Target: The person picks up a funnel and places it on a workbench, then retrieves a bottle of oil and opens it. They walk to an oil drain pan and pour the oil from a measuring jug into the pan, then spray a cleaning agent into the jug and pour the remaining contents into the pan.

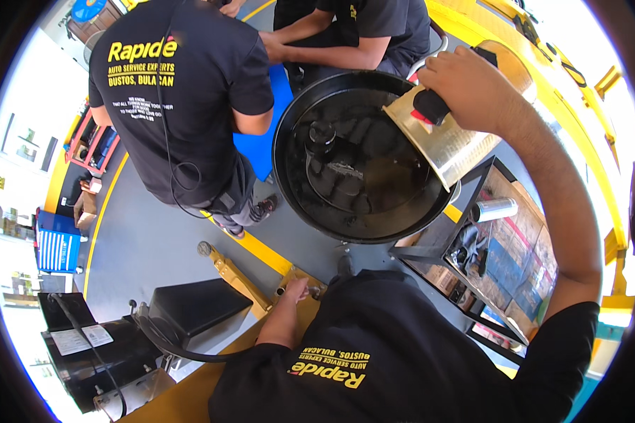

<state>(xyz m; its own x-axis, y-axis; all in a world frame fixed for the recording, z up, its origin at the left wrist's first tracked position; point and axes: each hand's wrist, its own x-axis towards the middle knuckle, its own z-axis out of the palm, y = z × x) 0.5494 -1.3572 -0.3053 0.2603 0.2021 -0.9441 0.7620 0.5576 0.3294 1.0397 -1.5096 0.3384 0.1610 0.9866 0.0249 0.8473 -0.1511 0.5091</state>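
Note:
A wide black drain pan [349, 222] with dark, wet-looking residue lies before me, a dark cylindrical part [321, 136] standing inside it. Above the pan's right side, my right hand [463, 87] grips a metal can [455, 148] by its top; the can is tilted with its lower end over the pan. Its contents cannot be seen. My left hand [297, 290] rests at a yellow metal lift part [291, 277] near my body, its fingers bent; what they hold, if anything, is unclear.
A co-worker [185, 106] stands left of the pan, another [381, 31] beyond it. To the right is a black-framed cart [508, 238] with a silver can [495, 209] and tools. A black motor unit [100, 349] sits at lower left, near a yellow lift arm [238, 277].

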